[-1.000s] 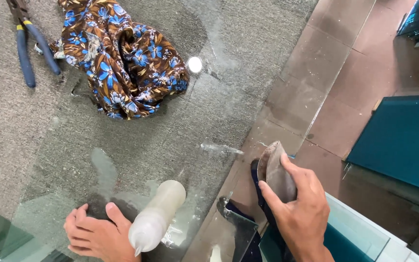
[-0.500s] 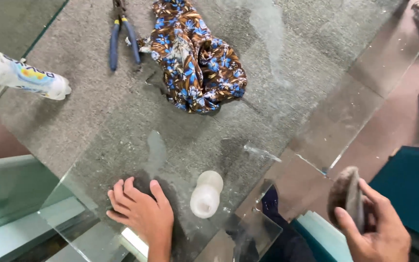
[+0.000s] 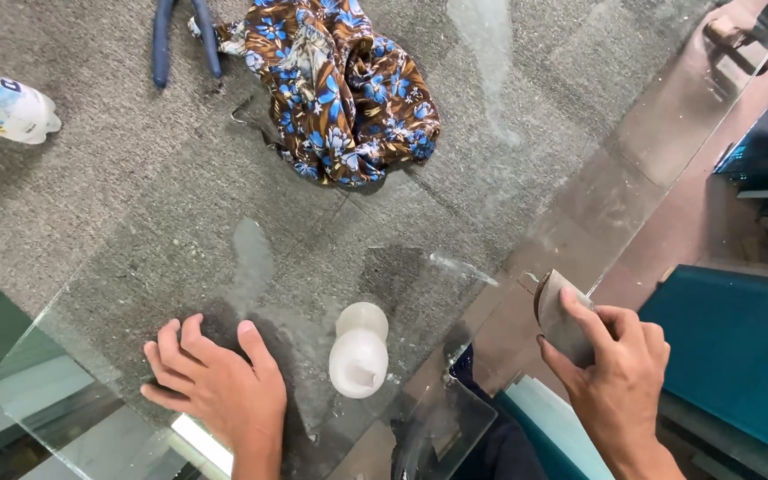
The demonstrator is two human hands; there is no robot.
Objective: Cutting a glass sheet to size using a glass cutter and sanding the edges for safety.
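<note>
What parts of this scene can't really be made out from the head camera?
- Pliers: head view, jaws cut off by the top edge.
- Tube: far end cut off by the left edge.
- Grey pad: lower part hidden by the right hand.
- Glass sheet: whatever lies under the left hand is covered.
- White bottle: seen end-on, so its length is unclear.

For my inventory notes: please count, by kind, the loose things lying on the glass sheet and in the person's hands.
Bottles: 2, white one, another at left edge
Pliers: 1, blue handles
Patterned cloth: 1
Grey pad in right hand: 1
Total: 5
</note>
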